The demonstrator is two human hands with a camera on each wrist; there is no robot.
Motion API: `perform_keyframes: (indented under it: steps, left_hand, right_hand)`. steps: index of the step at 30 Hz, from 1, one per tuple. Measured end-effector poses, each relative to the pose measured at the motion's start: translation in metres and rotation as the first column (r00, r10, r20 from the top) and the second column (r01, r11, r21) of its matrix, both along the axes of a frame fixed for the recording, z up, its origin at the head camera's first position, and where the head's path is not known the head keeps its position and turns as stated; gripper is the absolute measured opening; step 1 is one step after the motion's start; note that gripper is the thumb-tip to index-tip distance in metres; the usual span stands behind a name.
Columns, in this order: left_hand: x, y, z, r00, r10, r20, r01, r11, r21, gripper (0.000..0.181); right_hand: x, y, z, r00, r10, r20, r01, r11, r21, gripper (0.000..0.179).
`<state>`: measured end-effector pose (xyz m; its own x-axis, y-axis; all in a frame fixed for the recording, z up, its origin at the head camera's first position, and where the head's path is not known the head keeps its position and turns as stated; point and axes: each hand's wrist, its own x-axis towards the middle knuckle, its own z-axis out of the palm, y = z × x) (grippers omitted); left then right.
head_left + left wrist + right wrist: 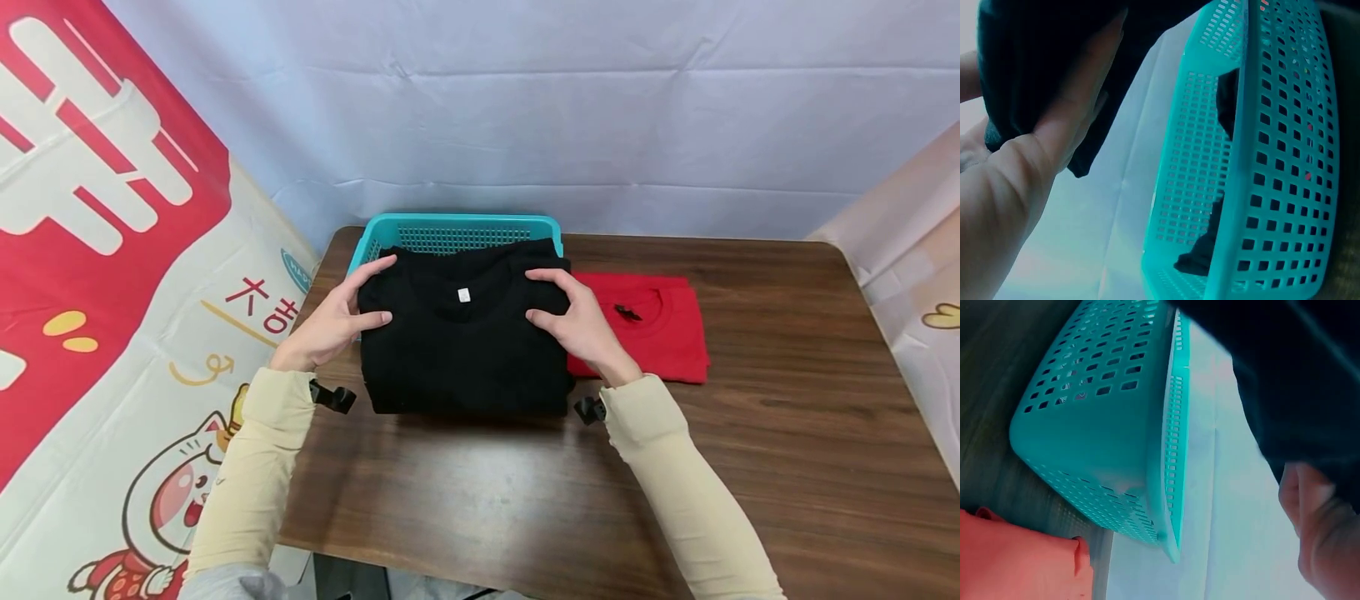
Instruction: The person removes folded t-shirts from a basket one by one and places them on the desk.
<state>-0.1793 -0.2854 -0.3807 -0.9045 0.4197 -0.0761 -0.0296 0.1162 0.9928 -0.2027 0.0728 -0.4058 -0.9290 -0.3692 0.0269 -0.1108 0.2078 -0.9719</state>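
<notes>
Below the fingers of the left hand (330, 322) and right hand (576, 323), we see a dark brown wood-grain table (787, 417). Also beneath the fingers, and reaching beyond them, is a turquoise perforated plastic basket (472, 220). Between both hands' fingers we find a folded black fabric shirt (465, 362), held above the basket; each hand, thumb and forefinger parted on top, grips one side. Right of the right fingers we see a folded red fabric shirt (660, 354). Midway between the fingers sits a small white square label (464, 295).
</notes>
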Motion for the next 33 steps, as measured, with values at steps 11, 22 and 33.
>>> perform_keyframes:
  steps: [11,22,33]
  left_hand:
    - [0.009,-0.007,-0.008,1.000,-0.003,0.003,0.003,1.000,0.012,0.080]
    - [0.017,-0.016,-0.019,0.999,-0.031,0.040,0.028,0.997,0.066,0.076]
    - [0.026,-0.021,-0.023,0.975,-0.160,0.153,0.126,0.970,0.208,0.074]
  right_hand:
    - [0.013,0.005,-0.003,1.000,0.017,0.007,-0.017,0.998,0.055,0.053]
    - [0.025,0.008,-0.004,0.999,0.053,0.013,-0.053,0.998,0.044,0.049]
    - [0.040,0.012,-0.006,0.998,0.059,0.021,-0.060,0.993,0.103,0.042]
